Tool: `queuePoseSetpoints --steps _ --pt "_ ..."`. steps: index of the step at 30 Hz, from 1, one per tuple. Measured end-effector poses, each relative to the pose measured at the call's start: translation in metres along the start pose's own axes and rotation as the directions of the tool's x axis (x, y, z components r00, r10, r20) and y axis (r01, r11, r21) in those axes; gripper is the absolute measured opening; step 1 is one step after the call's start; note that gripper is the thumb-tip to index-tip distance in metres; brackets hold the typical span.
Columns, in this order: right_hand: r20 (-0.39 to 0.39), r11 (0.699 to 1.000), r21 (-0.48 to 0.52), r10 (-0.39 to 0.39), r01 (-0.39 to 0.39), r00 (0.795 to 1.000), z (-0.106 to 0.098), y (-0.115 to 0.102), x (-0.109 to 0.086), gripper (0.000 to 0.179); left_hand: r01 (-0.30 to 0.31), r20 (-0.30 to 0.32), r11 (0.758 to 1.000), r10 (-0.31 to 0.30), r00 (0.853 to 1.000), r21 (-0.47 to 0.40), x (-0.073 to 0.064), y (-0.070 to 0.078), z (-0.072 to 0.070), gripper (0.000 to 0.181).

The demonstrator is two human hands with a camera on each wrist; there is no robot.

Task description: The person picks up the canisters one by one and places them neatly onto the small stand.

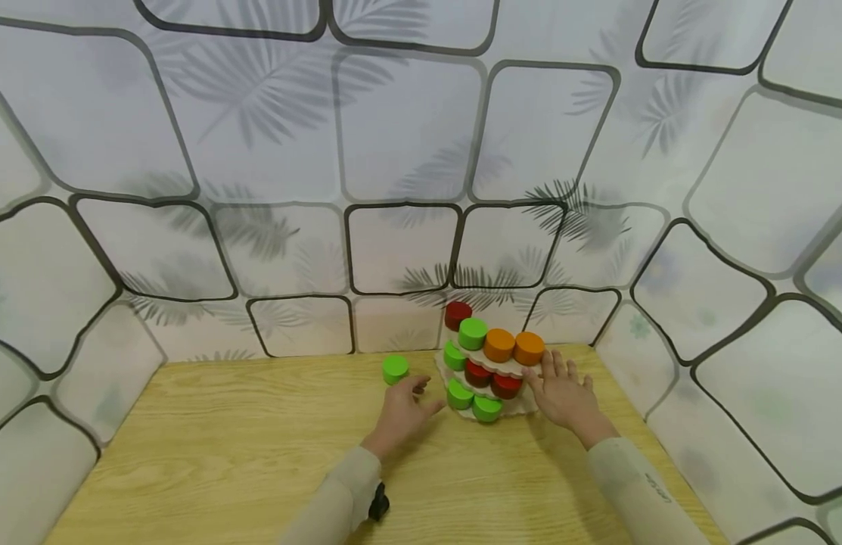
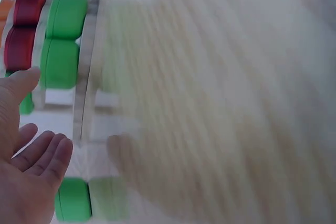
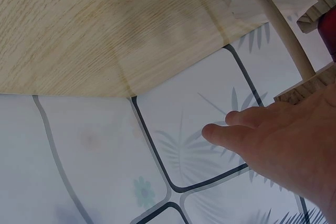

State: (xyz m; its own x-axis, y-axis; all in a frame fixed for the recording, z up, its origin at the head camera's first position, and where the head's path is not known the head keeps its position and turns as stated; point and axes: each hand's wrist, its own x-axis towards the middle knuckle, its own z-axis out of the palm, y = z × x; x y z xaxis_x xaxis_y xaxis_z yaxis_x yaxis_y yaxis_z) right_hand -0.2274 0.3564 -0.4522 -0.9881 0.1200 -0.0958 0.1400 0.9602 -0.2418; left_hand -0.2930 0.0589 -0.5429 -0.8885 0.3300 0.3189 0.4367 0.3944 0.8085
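Observation:
A wooden tiered stand [image 1: 521, 406] with wavy-edged shelves carries round green, red and orange blocks. On its top tier are orange blocks [image 1: 498, 345], a green block [image 1: 472, 333] and a dark red block [image 1: 458, 316]. My left hand [image 1: 404, 415] is just left of the stand, fingers loosely bent and holding nothing. Beyond it a loose green block [image 1: 396, 369] stands on the table; the left wrist view also shows this green block [image 2: 72, 199] beside the fingers. At the stand's right side, my right hand [image 1: 563, 395] has its fingers spread, the thumb against a tier's edge.
The light wooden table [image 1: 257, 446] reaches a patterned wall [image 1: 400, 250] close behind the stand. Another wall panel [image 1: 720, 378] slants along the right side. A wooden post [image 3: 287, 35] between the stand's tiers shows in the right wrist view.

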Motion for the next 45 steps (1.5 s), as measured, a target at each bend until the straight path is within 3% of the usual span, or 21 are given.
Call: queuePoseSetpoints --steps 5,11,16,19,26,31,39,45 --pt "-0.001 1.000 0.016 0.001 -0.001 1.000 -0.001 0.001 0.000 0.091 -0.017 -0.091 1.000 0.015 0.996 -0.017 -0.003 -0.009 -0.018 0.043" --pt "-0.005 1.000 0.006 -0.002 0.002 1.000 0.000 0.003 0.000 0.091 0.046 -0.204 0.999 -0.043 0.978 0.006 -0.007 -0.023 -0.034 0.034" --pt "-0.002 1.000 0.006 -0.004 0.004 1.000 0.001 0.001 0.000 0.092 0.121 -0.271 0.993 -0.115 0.956 0.007 -0.004 -0.032 -0.041 0.038" --pt "0.000 1.000 0.009 -0.002 0.002 1.000 0.001 0.002 0.000 0.092 0.150 -0.272 0.989 -0.147 0.951 -0.008 0.000 -0.035 -0.043 0.046" --pt "-0.006 1.000 0.011 -0.002 0.002 1.000 0.002 0.003 0.001 0.092 0.158 -0.209 0.987 -0.148 0.966 0.029 0.007 -0.037 -0.046 0.057" --pt "-0.001 1.000 0.022 0.000 0.000 1.000 0.002 0.003 0.001 0.092 0.179 -0.178 0.983 -0.171 0.969 0.030 0.010 -0.036 -0.046 0.063" --pt "-0.004 1.000 0.010 -0.006 0.006 1.000 0.001 0.002 0.001 0.093 0.203 -0.171 0.978 -0.191 0.966 0.052 0.016 -0.040 -0.043 0.065" --pt "-0.013 1.000 0.007 -0.005 0.005 1.000 0.002 0.002 0.001 0.092 0.185 -0.167 0.980 -0.171 0.971 0.075 0.018 -0.042 -0.041 0.068"
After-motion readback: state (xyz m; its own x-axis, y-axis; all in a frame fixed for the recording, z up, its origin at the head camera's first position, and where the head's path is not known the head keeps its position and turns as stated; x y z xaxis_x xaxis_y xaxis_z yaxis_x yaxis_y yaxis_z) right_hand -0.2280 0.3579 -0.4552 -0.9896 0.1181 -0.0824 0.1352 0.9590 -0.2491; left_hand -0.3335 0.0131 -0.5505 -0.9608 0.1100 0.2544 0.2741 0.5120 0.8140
